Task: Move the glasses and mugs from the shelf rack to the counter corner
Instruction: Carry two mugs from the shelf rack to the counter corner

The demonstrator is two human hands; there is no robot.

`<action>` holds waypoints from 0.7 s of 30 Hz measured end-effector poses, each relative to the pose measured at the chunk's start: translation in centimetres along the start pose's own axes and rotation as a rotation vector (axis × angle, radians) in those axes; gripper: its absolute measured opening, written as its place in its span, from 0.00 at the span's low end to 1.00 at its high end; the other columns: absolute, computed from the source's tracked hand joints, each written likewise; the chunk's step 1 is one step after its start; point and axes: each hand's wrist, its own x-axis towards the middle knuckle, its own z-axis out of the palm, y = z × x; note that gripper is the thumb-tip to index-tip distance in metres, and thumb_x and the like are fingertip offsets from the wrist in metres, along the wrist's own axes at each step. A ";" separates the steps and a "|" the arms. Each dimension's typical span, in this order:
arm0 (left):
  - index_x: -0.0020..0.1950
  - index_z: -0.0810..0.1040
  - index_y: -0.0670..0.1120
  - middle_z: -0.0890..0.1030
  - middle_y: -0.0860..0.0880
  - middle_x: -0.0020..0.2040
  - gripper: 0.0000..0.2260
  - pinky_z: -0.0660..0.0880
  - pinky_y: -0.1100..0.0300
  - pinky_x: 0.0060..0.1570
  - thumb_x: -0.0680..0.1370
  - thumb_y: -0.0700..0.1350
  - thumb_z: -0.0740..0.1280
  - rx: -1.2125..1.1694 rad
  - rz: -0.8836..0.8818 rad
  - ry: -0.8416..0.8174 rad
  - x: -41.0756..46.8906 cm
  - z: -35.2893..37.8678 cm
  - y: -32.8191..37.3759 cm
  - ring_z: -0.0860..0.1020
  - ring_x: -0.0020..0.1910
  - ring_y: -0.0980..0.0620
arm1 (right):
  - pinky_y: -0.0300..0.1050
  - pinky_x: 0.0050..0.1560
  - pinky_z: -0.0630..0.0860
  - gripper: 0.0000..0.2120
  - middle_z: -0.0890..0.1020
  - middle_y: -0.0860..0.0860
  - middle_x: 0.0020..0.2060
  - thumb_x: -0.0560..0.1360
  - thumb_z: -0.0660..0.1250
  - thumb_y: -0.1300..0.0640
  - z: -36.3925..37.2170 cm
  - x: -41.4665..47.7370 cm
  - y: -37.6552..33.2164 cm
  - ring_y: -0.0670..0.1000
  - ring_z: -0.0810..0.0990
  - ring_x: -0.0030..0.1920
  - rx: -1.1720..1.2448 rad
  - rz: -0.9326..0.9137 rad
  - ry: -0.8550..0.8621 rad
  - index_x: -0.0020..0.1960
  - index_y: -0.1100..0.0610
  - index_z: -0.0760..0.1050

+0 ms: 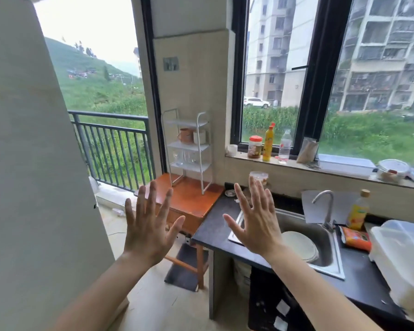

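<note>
Hovering with fingers spread wide and holding nothing, the left hand (pixel 148 231) and right hand (pixel 257 224) hang in front of the dark bench (pixel 213 231). Beyond them, a white shelf rack (pixel 189 149) stands on the orange wooden table (pixel 191 199) touching the bench's far left corner, holding two mugs (pixel 193 136) on its middle shelf and clear glasses (pixel 185 157) below.

Both the left hand (pixel 148 232) and right hand (pixel 256 223) are raised empty with fingers spread, while mugs (pixel 193 136) and glasses (pixel 185 157) sit on the white shelf rack (pixel 204 149) beside the dark worktop (pixel 215 225).
</note>
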 end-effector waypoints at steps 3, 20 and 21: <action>0.81 0.53 0.51 0.45 0.43 0.82 0.33 0.48 0.33 0.74 0.79 0.66 0.48 -0.012 -0.037 -0.008 3.1 2.7 -2.1 0.46 0.80 0.41 | 0.60 0.79 0.46 0.40 0.45 0.59 0.82 0.79 0.50 0.29 4.2 3.8 -0.2 0.59 0.42 0.82 0.038 -0.016 -0.010 0.83 0.50 0.49; 0.79 0.35 0.60 0.33 0.51 0.80 0.34 0.37 0.48 0.77 0.76 0.70 0.38 -0.096 -0.106 -0.103 33.3 23.7 -7.8 0.30 0.77 0.54 | 0.55 0.76 0.61 0.40 0.52 0.58 0.82 0.79 0.52 0.30 26.1 33.3 9.6 0.58 0.54 0.81 0.186 0.001 -0.083 0.83 0.52 0.51; 0.79 0.37 0.60 0.34 0.52 0.80 0.33 0.39 0.48 0.77 0.77 0.70 0.40 -0.115 -0.112 -0.098 34.5 24.5 -8.6 0.31 0.78 0.54 | 0.54 0.76 0.61 0.41 0.52 0.58 0.82 0.78 0.51 0.29 27.2 34.8 9.5 0.58 0.53 0.81 0.202 0.010 -0.096 0.83 0.51 0.50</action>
